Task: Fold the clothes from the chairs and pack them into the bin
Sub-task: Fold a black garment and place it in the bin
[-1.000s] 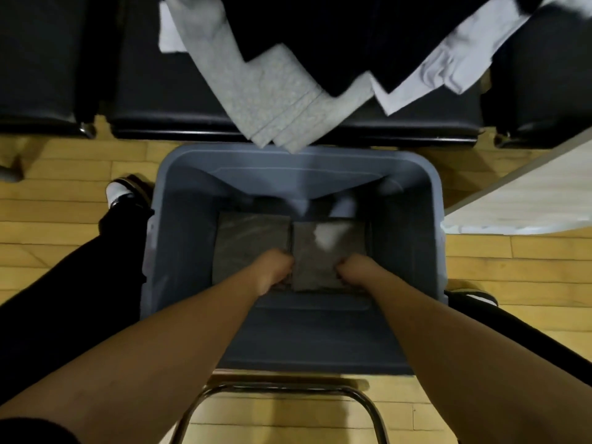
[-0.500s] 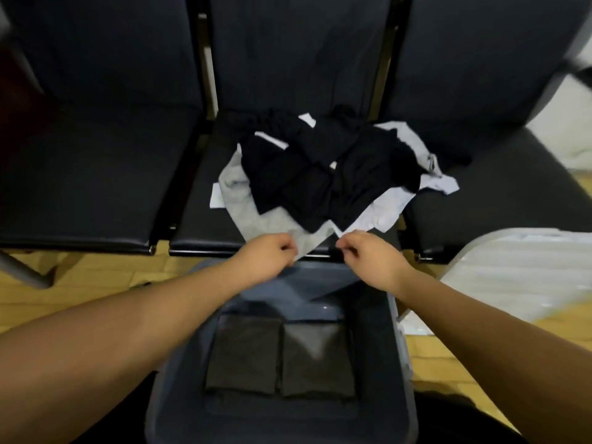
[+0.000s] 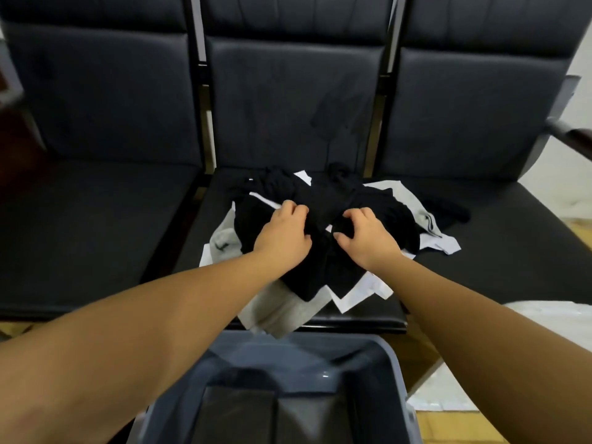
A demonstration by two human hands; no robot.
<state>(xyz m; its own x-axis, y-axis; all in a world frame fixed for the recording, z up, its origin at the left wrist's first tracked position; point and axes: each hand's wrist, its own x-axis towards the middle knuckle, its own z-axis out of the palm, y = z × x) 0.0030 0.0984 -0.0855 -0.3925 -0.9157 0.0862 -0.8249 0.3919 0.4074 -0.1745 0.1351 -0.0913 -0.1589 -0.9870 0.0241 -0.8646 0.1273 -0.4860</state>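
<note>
Both hands, left hand (image 3: 283, 233) and right hand (image 3: 365, 237), pinch the black garment (image 3: 323, 251) mid-seat; best lift it clear of the pile before folding.

matt black cloth garment (image 3: 320, 251), smooth grey plastic bin (image 3: 378, 347), dark leathery chairs (image 3: 288, 100)

Black garment (image 3: 323, 251) under the fingers, grey (image 3: 282, 312) and white (image 3: 358, 293) ones beneath (plain, no print); blue-grey bin (image 3: 394, 357); black chairs (image 3: 96, 219).
</note>
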